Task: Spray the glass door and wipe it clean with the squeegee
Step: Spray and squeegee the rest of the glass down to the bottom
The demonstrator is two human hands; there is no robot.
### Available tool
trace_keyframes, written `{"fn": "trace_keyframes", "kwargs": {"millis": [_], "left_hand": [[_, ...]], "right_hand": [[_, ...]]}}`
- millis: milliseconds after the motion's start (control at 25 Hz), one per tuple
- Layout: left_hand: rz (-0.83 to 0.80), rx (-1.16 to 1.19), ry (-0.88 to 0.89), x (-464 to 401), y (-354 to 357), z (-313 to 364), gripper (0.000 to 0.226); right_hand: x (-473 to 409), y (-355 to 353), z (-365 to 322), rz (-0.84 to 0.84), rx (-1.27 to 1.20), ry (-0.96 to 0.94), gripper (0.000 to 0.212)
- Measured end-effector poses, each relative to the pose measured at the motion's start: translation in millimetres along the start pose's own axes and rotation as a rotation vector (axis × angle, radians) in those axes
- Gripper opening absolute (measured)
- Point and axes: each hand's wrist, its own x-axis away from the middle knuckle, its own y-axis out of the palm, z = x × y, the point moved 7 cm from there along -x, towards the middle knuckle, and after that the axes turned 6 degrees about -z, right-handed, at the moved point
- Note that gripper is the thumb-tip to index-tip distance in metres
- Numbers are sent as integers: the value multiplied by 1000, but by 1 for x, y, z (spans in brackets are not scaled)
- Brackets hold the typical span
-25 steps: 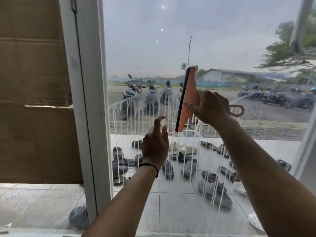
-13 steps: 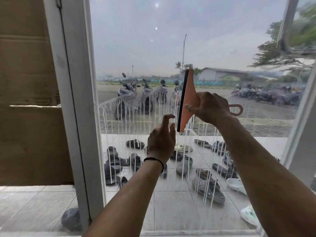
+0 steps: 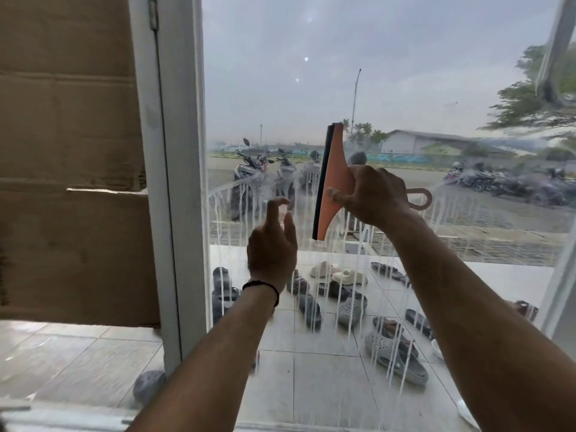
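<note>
**Squeegeeing leftward, blade vertical**

I'm seeing the right hand clenching round the orange squeegee, pressing it to the glass door at mid-height. Its long axis is running near vertical, black rubber edge facing left, handle loop sticking out right of the grip. Soapy streaks are lying left of and below the blade, toward the white door frame; that's where the next pull looks headed. The left hand is sitting nearer those streaks, just beside the blade's lower end, fingers loosely curled, holding nothing I can make out.

Versus half a second back: the squeegee is sitting about where it was, and the left hand's forefinger is curling over more.
</note>
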Motion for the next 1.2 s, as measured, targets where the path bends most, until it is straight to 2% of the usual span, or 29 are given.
{"fn": "trace_keyframes", "kwargs": {"millis": [200,360,560,760,920,1040,1200], "left_hand": [[23,-95,-41,4,-32,-31,29],[94,-114,-119,16,-57,-60,21],[19,-150,-164,36,-69,-88,26],[52,-144,-203,42,-84,-108,25],[-27,-131,-177,40,-90,-110,33],[52,-82,-173,39,-105,-116,43],[92,-40,-193,31,-119,-127,31]], "right_hand": [[-6,17,-38,-31,-67,-55,47],[-8,29,-59,16,-60,-98,45],[-10,46,-89,-77,-88,-122,47],[-8,72,-123,-161,-50,-166,40],[-5,94,-151,-206,-24,-202,44],[-6,108,-174,-187,-11,-223,43],[-7,124,-195,-143,-21,-186,40]]}}
